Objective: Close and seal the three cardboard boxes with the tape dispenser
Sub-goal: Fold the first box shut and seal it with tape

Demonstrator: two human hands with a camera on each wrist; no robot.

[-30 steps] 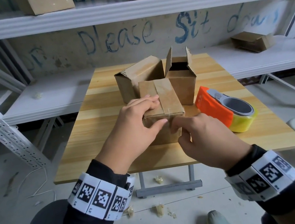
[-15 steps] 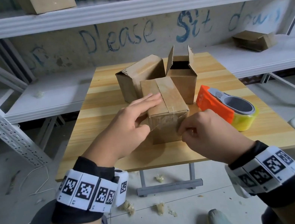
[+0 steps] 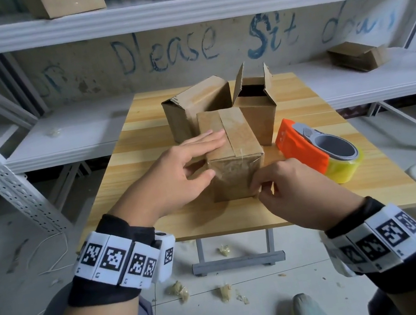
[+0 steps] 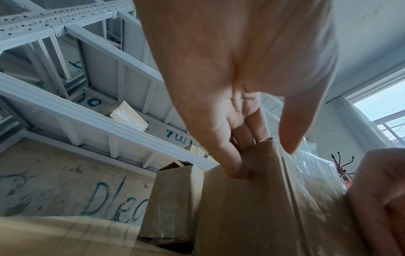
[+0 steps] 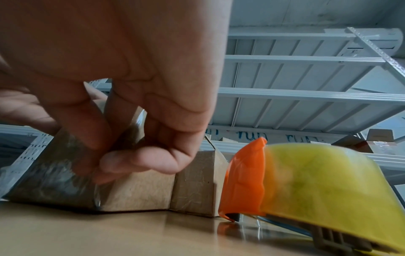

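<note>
Head view, lower centre of frame: near box [image 3: 232, 153] standing on wooden table [image 3: 141, 130], flaps closed, clear tape strip [image 3: 237, 131] laid along top seam and down front face. Left hand [image 3: 176, 174] flat, fingers straight, resting on left part of box top, thumb against front face. Right hand [image 3: 287, 190] at lower right corner of box front, fingers curled, seemingly pinching or pressing down loose tape end; right wrist view: fingertips [image 5: 136, 161] bunched at wrinkled tape on box side, exact contact unclear.

Centre of frame, behind near box: rear left box [image 3: 196, 106], flaps apparently folded shut, tape not discernible; rear right box [image 3: 258, 109], flaps upright, interior open. Right of centre: tape dispenser [image 3: 316, 149], orange and yellow, lying on table, not held.

Progress estimate: first box closed and taped, end of strip being finished. Remaining: at least rear right box to close and tape; rear left box seal to verify
</note>
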